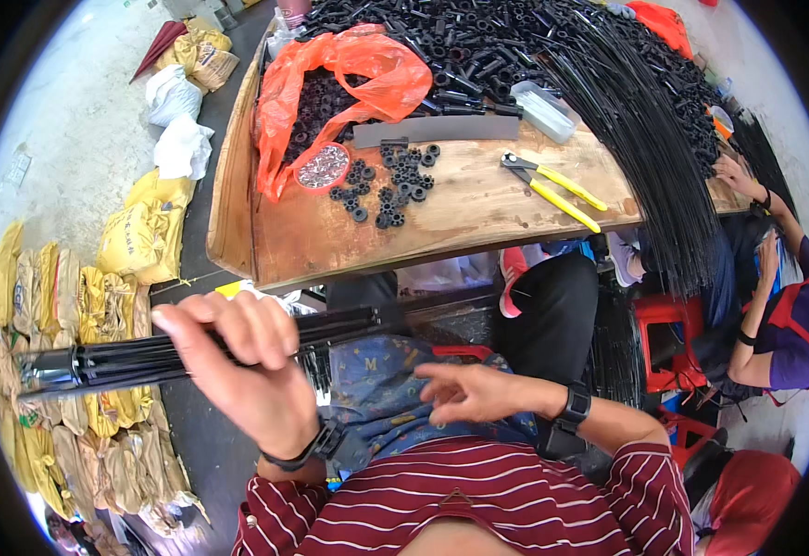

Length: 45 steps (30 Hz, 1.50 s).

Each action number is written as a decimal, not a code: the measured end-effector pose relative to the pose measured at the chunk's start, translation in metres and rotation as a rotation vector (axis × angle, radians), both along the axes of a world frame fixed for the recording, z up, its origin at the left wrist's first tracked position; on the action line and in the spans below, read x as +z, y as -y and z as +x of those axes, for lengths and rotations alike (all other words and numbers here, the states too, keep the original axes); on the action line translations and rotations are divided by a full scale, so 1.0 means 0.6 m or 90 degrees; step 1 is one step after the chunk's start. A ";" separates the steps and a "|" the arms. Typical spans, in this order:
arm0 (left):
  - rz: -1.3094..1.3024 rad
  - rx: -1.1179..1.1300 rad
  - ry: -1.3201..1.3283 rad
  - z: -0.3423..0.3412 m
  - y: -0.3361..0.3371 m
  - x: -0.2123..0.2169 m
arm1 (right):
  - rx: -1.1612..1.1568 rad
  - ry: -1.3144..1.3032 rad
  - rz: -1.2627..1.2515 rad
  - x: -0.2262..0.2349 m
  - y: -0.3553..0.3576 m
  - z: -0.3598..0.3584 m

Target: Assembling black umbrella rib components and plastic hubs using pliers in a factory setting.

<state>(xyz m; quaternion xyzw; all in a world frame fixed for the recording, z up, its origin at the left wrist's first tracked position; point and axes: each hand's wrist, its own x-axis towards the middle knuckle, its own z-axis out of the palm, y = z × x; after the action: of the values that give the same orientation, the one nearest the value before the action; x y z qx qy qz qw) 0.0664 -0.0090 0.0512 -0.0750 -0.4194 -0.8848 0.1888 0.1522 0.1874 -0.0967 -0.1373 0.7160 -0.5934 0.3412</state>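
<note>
My left hand is closed round a bundle of thin black ribs, which looks like a folded umbrella frame. It lies nearly level, left of my lap, with a shiny dark collar near its left end. My right hand hovers over the blue patterned cloth on my lap, fingers apart and nothing visible in them. Beyond my hands, the wooden table carries small black hubs, a red-rimmed dish of tiny metal pieces and yellow-handled cutters.
An orange plastic bag of black parts and a grey strip lie before a large black heap. Long black rods overhang the table's right side. Another person's arm is at right; yellow sacks line the left floor.
</note>
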 end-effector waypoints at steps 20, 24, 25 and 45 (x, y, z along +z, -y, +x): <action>-0.324 -0.970 0.135 0.021 -0.122 -0.038 | -0.691 -0.420 0.155 0.323 -0.165 -0.043; -0.360 -0.422 -0.057 -0.059 -0.129 0.006 | -0.364 -0.342 0.264 0.275 -0.102 -0.141; -0.416 -0.332 -0.053 -0.089 -0.128 0.007 | -0.296 -0.232 0.220 0.253 -0.091 -0.164; -0.198 -0.390 -0.010 -0.178 -0.087 -0.009 | -0.259 -0.274 -0.223 0.259 -0.044 -0.291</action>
<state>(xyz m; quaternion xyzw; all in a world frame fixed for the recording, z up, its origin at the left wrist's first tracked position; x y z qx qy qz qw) -0.0407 0.0432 0.0459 -0.2323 -0.5060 -0.8251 -0.0957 -0.0227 0.2140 0.0584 -0.1701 0.6711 -0.7210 0.0283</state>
